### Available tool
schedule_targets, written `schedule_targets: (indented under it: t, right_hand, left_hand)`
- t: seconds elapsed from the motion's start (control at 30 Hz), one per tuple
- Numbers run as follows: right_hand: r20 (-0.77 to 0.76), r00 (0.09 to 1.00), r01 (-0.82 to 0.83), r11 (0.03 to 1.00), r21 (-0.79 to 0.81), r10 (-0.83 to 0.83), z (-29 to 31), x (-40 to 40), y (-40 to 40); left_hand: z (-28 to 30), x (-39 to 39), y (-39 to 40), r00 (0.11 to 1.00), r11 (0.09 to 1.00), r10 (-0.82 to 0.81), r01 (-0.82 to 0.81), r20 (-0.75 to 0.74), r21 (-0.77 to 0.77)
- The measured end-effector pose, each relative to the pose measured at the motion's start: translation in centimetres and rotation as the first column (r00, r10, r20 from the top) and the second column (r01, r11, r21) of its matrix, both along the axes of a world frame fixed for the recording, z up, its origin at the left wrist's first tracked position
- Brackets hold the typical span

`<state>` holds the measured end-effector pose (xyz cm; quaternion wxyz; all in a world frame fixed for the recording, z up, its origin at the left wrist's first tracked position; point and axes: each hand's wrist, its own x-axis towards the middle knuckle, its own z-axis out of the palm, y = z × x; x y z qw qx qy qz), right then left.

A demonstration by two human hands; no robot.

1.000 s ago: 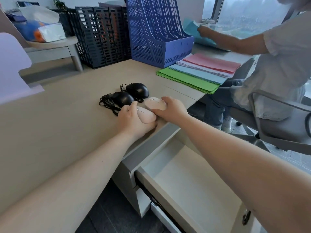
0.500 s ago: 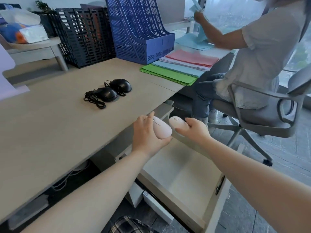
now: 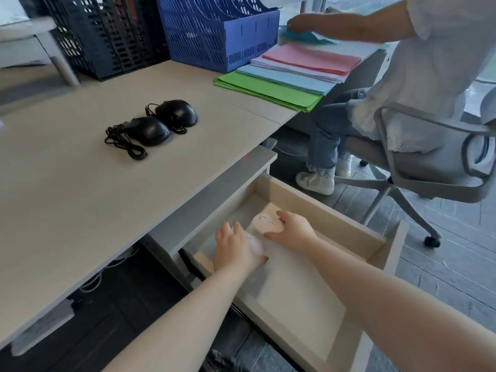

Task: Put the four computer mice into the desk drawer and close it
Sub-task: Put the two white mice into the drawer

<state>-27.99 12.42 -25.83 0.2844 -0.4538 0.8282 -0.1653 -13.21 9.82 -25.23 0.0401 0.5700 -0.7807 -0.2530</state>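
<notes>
A person reaches both bare arms down into an open desk drawer (image 3: pixel 386 238), pulled well out from under the beige desk (image 3: pixel 67 183). The right hand (image 3: pixel 291 232) curls its fingers round a pale pink mouse (image 3: pixel 265 222), which sits low in the drawer toward its inner end; whether it touches the drawer floor cannot be told. The left hand (image 3: pixel 236 249) lies palm-down over a second pale mouse (image 3: pixel 256 247), just beside the first and blurred; only its edge shows past the knuckles, and the grip seems closed over it.

Two black wired mice (image 3: pixel 163 122) rest on the desktop, well apart from the drawer. They sit touching or nearly touching each other, their cables (image 3: pixel 124 142) bundled loosely at their left.

Farther back on the desk stand a blue file rack (image 3: pixel 222 36) and a dark crate-like rack (image 3: pixel 107 41) to its left. Stacks of green (image 3: pixel 268 89), light blue and pink paper (image 3: pixel 314 60) lie fanned beside the blue rack.

A second person (image 3: pixel 418 63) in a white top and jeans sits in a grey office chair (image 3: pixel 434 167) at the desk's far right, one hand on a teal sheet (image 3: pixel 306 37).
</notes>
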Motion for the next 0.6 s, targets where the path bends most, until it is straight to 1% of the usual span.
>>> schedule_targets:
  t: [0.17,0.3,0.5,0.6]
  right_hand:
    - [-0.012,0.999,-0.04,0.999,0.021,0.041,-1.8,0.4,-1.5]
    - [-0.03,0.998,-0.061,0.998,0.026,0.061,-2.7,0.6,-2.2]
    - [-0.039,0.996,-0.084,0.996,-0.027,0.083,-3.5,0.8,-2.6]
    - [-0.041,0.995,-0.092,0.994,-0.054,0.09,-3.7,1.0,-2.6]
  left_hand:
    - [-1.3,-0.9,-1.4,0.996,0.999,-0.038,0.035,0.076,0.042]
    - [-2.2,-1.0,-2.0,0.995,0.996,-0.01,0.002,0.094,0.09]
    - [-2.9,-1.3,-2.3,0.994,0.992,-0.026,0.012,0.11,0.125]
    - [-3.0,-1.3,-2.2,0.988,0.99,-0.031,0.01,0.153,0.139]
